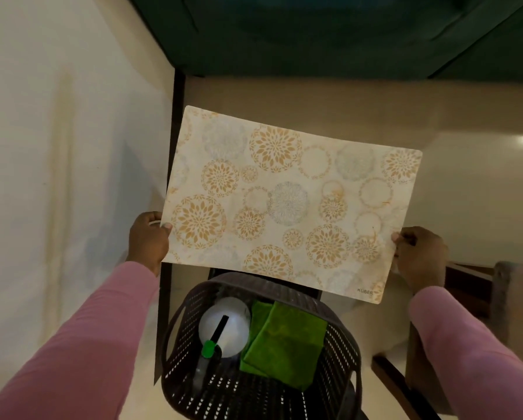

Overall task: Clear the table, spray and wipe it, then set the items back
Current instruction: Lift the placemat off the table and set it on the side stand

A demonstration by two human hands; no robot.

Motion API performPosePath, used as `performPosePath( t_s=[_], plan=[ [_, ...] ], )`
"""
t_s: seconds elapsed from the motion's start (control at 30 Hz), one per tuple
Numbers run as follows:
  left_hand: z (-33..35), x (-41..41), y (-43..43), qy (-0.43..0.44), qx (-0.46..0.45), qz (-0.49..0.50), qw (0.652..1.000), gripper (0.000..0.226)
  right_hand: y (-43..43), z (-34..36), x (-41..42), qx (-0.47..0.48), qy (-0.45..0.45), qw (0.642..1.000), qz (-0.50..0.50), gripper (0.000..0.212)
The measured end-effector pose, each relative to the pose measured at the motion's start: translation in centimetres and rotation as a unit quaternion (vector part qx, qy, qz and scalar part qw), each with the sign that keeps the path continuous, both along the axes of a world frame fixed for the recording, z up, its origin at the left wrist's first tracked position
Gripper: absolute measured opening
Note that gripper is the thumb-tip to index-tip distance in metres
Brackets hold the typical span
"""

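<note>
A cream placemat (284, 201) printed with orange and grey flower circles hangs flat in the air in front of me. My left hand (148, 237) pinches its near left corner and my right hand (418, 253) pinches its right edge. Below it stands a dark perforated basket (342, 359). Inside the basket lie a white spray bottle (227, 325) with a green nozzle and a folded green cloth (284, 341). The mat hides the basket's far rim.
A white tabletop (57, 177) fills the left side, with a dark edge (175, 116) along its right. A dark green sofa (315, 31) is at the top. Wooden furniture (496, 298) stands at the lower right on a glossy beige floor (466, 116).
</note>
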State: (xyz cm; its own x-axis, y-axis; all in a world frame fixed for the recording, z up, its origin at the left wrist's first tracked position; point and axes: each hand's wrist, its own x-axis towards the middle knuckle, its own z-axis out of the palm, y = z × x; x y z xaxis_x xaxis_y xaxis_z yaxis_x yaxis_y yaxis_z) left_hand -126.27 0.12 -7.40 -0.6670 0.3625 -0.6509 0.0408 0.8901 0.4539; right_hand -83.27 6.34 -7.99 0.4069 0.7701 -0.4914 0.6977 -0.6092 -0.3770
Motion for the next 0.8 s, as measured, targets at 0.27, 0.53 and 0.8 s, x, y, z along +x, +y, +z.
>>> performPosePath(
  t_s=[0.27,0.53,0.8],
  plan=[
    [-0.4,0.4,-0.1,0.004,-0.005,-0.008,1.0,0.031,0.4,-0.1,-0.1,-0.028,-0.008,1.0,-0.006,0.015],
    [0.2,-0.1,0.1,-0.012,0.011,-0.016,1.0,0.03,0.2,0.0,-1.0,-0.053,-0.044,0.998,-0.004,0.016],
    [0.6,0.2,-1.3,-0.025,0.019,-0.021,0.999,0.036,0.1,1.5,-3.0,-0.07,-0.025,0.996,-0.041,0.046]
  ],
)
